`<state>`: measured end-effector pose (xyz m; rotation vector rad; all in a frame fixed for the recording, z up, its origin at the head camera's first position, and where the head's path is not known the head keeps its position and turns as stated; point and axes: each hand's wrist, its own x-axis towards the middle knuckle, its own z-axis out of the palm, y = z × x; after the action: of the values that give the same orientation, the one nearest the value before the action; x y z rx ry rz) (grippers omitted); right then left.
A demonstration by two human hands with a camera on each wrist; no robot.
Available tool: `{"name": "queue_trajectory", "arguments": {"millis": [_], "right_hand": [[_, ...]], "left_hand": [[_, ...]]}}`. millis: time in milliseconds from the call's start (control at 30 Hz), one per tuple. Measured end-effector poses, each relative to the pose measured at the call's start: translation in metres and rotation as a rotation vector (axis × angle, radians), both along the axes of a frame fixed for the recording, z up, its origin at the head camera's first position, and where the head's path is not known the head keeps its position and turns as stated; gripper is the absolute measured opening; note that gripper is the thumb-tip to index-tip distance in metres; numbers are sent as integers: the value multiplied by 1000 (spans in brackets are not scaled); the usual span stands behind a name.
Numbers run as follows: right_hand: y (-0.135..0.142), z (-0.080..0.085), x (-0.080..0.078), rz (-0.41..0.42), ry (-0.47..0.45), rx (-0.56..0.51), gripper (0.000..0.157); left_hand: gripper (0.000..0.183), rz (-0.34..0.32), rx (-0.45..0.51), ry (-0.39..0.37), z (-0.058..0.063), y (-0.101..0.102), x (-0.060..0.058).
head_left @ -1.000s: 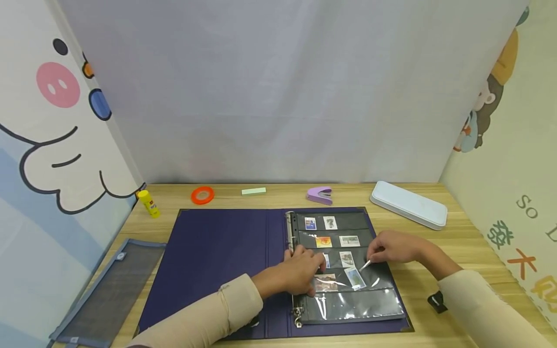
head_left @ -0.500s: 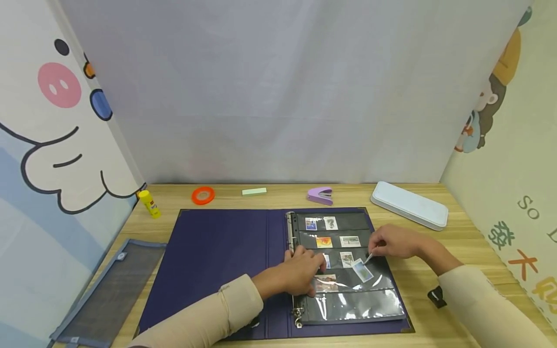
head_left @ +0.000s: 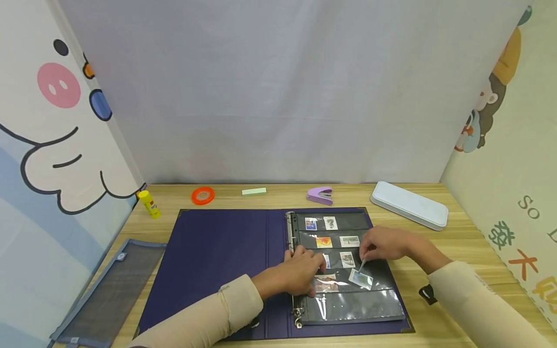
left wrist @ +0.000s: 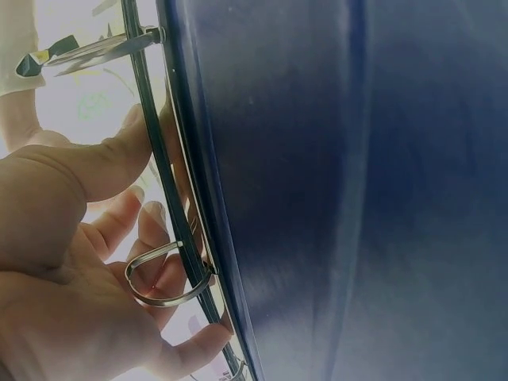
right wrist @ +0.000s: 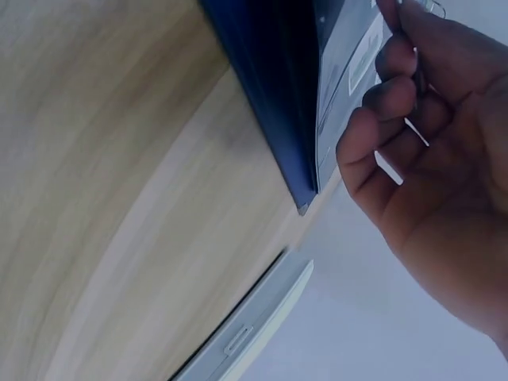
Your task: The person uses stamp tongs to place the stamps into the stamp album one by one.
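Note:
A navy stamp album (head_left: pixel 217 256) lies spread on the table, its black pocket page (head_left: pixel 380 278) on the right side. In the head view my right hand (head_left: pixel 385 243) pinches slim tweezers (head_left: pixel 362 266). At their tip is a tilted blue-green stamp (head_left: pixel 361 279), over the fourth pocket row. My left hand (head_left: pixel 300 271) rests on the page near the ring spine, partly covering stamps there. Metal binder rings (left wrist: pixel 168 302) stand beside the left hand in the left wrist view. The right wrist view shows the curled right fingers (right wrist: pixel 390 97); the tweezers are hard to make out.
Along the back stand a glue stick (head_left: pixel 149 204), a red tape roll (head_left: pixel 202 195), a pale green strip (head_left: pixel 254 192), a purple stapler (head_left: pixel 319 195) and a light blue case (head_left: pixel 409 205). A grey mesh pouch (head_left: pixel 113 290) lies left of the album.
The stamp at the tweezers' tip has turned from nearly upright to more sideways. My right hand has shifted slightly left since half a second ago; the left hand stays still.

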<state>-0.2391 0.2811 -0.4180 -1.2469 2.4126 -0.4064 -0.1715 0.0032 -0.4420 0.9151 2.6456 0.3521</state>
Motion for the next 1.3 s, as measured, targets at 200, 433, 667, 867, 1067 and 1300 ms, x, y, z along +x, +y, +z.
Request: {"name": "queue_trajectory", "arguments": {"millis": [200, 433, 667, 867, 1067, 1300], "right_hand": [[-8, -1, 4, -5, -44, -2, 9], [-13, 0, 8, -36, -62, 48, 10], [-14, -1, 9, -74, -79, 54, 12], [1, 5, 7, -167, -94, -19, 10], [55, 17, 12, -360, -7, -146, 14], [126, 14, 40, -501, -16, -231, 16]], "left_hand": [[49, -2, -6, 0, 0, 0, 0], [50, -3, -13, 6, 1, 0, 0], [49, -14, -25, 2, 2, 0, 0], [50, -17, -31, 12, 2, -1, -1], [56, -41, -51, 29, 3, -2, 0], [56, -59, -16, 67, 12, -8, 5]]}}
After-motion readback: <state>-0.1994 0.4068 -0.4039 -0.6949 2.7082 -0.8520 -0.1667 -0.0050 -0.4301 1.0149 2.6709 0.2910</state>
